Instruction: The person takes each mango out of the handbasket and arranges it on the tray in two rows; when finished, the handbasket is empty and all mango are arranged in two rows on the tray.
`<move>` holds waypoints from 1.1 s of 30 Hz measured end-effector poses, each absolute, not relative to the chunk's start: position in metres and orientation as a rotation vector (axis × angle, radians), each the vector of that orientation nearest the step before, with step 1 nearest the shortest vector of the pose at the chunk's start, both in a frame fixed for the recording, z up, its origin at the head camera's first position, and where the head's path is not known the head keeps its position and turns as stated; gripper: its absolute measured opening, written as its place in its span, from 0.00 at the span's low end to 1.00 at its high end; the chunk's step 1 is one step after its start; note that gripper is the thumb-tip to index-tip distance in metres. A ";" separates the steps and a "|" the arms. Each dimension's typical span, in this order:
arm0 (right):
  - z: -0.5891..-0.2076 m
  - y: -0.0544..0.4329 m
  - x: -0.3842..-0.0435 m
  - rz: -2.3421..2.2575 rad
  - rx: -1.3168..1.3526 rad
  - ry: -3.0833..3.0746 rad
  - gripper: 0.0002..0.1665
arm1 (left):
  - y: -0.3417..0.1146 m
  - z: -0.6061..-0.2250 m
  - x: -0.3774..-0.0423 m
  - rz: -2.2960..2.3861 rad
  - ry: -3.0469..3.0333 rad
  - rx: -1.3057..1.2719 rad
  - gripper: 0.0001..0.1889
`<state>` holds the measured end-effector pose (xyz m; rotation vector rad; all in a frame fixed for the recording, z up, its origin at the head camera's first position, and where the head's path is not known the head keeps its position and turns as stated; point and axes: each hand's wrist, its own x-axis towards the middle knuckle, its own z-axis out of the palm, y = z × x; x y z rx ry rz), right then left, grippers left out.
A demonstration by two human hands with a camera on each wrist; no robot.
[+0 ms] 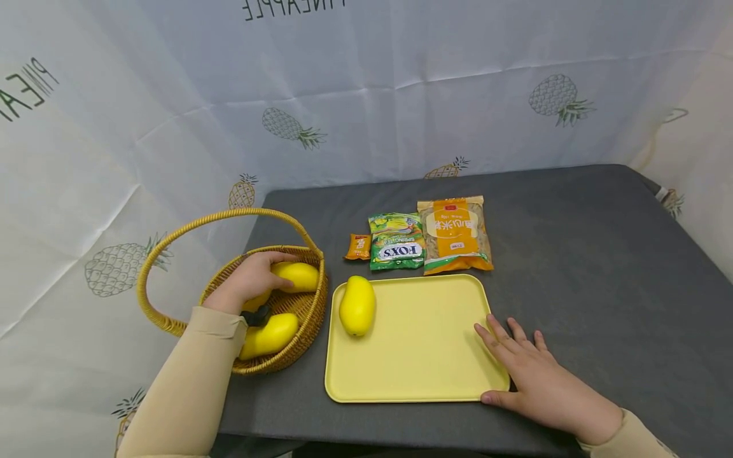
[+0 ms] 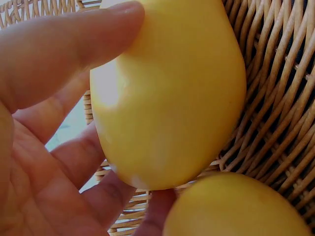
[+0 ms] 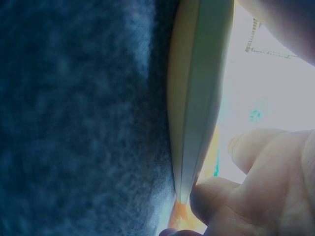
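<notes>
My left hand [image 1: 250,280] reaches into a wicker basket [image 1: 312,327] and grips a yellow mango [image 1: 301,277]. In the left wrist view the thumb lies over this mango [image 2: 170,98] and the fingers go round its side. Another mango [image 1: 270,337] lies in the basket's near part, and more yellow shows partly hidden under the wrist. A mango [image 1: 357,306] rests on the left side of a pale yellow tray [image 1: 426,346]. Spread fingers of my right hand [image 1: 538,378] touch the tray's right edge; the right wrist view shows the tray's rim [image 3: 199,98] beside them.
Behind the tray lie a small orange packet [image 1: 359,247], a green Fox's candy bag [image 1: 397,242] and a larger orange and clear bag [image 1: 455,234]. The basket's tall handle [image 1: 226,215] arches over its left side. A pineapple-print cloth [image 1: 389,121] hangs behind the dark table [image 1: 590,254].
</notes>
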<state>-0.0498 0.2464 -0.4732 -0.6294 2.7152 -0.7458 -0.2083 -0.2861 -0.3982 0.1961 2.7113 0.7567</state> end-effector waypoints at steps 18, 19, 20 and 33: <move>-0.472 0.245 -0.051 -0.754 -0.608 2.680 0.66 | -0.288 -0.382 -0.194 0.790 2.797 0.192 0.30; -0.471 0.245 -0.052 -0.750 -0.606 2.680 0.66 | -0.288 -0.379 -0.192 0.804 2.805 0.191 0.30; -0.471 0.245 -0.052 -0.747 -0.603 2.680 0.66 | -0.288 -0.375 -0.190 0.818 2.812 0.192 0.30; -0.471 0.245 -0.052 -0.738 -0.594 2.677 0.67 | -0.272 -0.343 -0.146 1.052 2.952 0.106 0.35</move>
